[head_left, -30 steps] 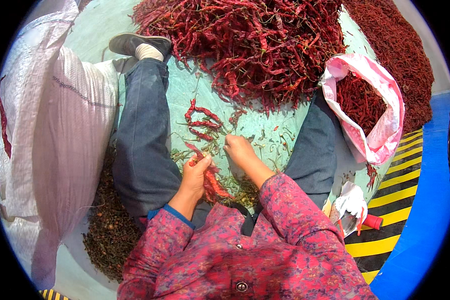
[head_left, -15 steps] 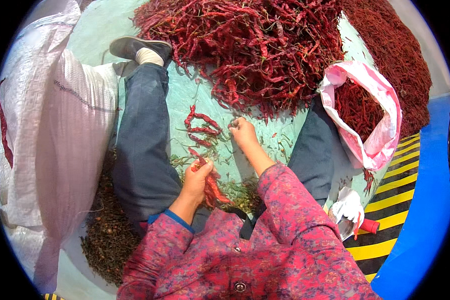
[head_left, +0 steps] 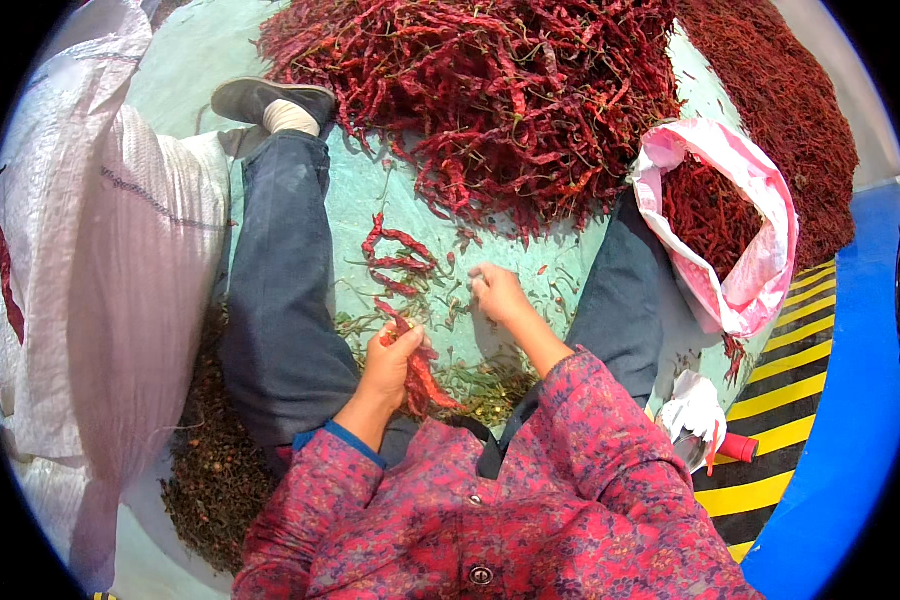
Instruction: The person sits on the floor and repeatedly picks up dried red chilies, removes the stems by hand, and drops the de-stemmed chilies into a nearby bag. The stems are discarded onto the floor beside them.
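My left hand (head_left: 386,368) is closed around several dried red chillies (head_left: 426,385); one sticks out above the thumb and others hang below the palm. To its right, my right hand (head_left: 496,294) is held over the pale green sheet, fingers curled together. Whether anything is pinched in them is too small to tell. A few loose chillies (head_left: 402,240) lie just beyond my left hand. Cut-off stems (head_left: 545,300) are scattered about my right hand, and a thicker heap of green stems (head_left: 480,385) lies close to my body, between my legs.
A large pile of dried chillies (head_left: 490,100) rises ahead. At right stands an open pink-and-white sack (head_left: 660,160) of chillies; behind it is a darker red heap (head_left: 780,130). White sacks (head_left: 160,190) stand at left. Dark stem litter (head_left: 215,490) lies beside my left leg (head_left: 285,250).
My right hand has drawn back a little toward my body and to the right, away from the loose chillies. My left hand keeps its hold on the chillies.
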A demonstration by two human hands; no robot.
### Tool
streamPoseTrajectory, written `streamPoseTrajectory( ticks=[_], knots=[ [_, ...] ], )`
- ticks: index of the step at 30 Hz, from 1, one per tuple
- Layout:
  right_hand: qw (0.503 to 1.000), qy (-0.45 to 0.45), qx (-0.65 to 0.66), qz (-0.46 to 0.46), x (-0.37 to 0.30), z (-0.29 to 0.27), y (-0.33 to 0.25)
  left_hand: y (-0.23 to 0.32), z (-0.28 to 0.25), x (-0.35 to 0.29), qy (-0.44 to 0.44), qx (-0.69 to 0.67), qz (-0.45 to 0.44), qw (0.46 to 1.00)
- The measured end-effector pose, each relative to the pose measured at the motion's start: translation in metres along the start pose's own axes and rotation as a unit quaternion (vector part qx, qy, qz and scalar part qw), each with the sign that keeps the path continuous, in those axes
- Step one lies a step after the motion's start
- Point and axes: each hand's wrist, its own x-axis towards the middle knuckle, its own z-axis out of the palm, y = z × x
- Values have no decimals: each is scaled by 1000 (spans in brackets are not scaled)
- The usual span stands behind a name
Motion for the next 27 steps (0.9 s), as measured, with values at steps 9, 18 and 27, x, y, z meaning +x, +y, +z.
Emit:
streamPoseTrajectory(
  ticks=[9,18,27],
  knots=[
    [995,6,-88,-52,40,12,-22,-2,-4,3,-3,5,-4,1000],
    [951,-103,277,88,-77,9,-47,-13,1,-2,-72,243,-1,967],
    [825,-67,512,228,-93,16,-45,-9,2,-4,-114,374,42,920]
  ],
)
